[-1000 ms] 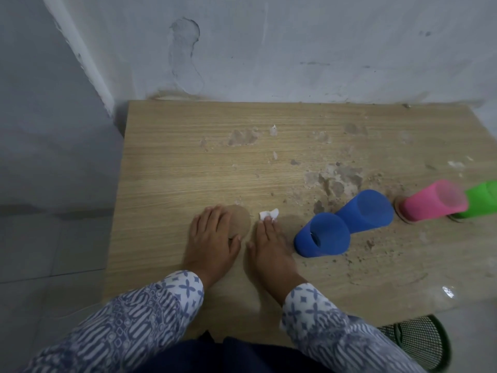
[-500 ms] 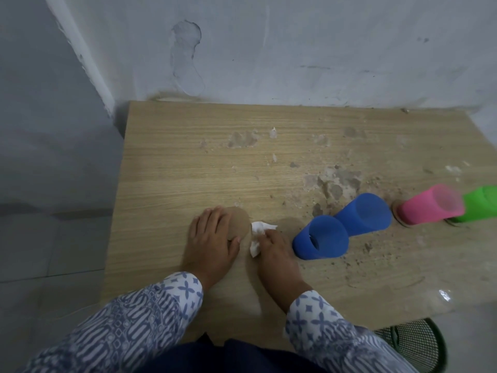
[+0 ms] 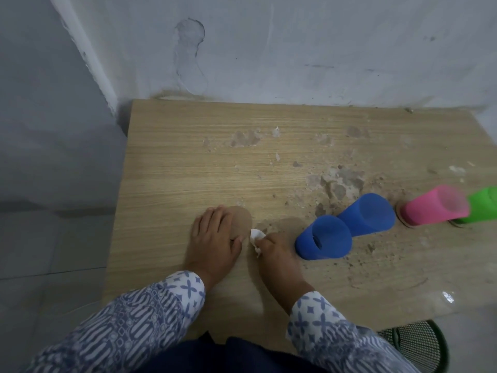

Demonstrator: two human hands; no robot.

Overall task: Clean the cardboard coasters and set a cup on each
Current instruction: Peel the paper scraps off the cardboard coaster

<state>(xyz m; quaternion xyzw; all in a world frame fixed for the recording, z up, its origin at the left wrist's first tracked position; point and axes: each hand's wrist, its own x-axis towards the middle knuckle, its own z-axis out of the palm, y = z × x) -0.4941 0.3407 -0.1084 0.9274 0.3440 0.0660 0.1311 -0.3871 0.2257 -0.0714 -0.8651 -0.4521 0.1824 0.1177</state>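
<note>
Table (image 3: 188,157): pale wood, scuffed and gritty over its right half.

Left hand (image 3: 212,238): it lay flat with fingers straight and together, pressing down the left part of the coaster. It had not shifted over the last second.

Right hand (image 3: 277,251): this was the part that changed. A second before, it lay flat with straight fingers, the tissue at their tips, right of the coaster. Here the fingers were curled and pinched the tissue. The hand had drawn back toward the person, bringing the tissue against the coaster's near right edge. Judged from this, wiping of this coaster was only starting, and no cup had yet been set on it.

Blue cups (image 3: 322,238): two, touching each other, just right of the right hand. Whether they stood or lay could not be told.

Pink cup (image 3: 435,205): it sat on a second coaster (image 3: 400,214), with the green cup (image 3: 482,204) beside it at the frame edge. Both leaned rightward in view.

Coaster (image 3: 240,220): a round brown disc at the table's near left-centre. It lay flat, face up, so it had no long axis and no heading.

Tissue (image 3: 256,235): a small white crumpled wad, its long axis running from the coaster's rim back toward the person.
</note>
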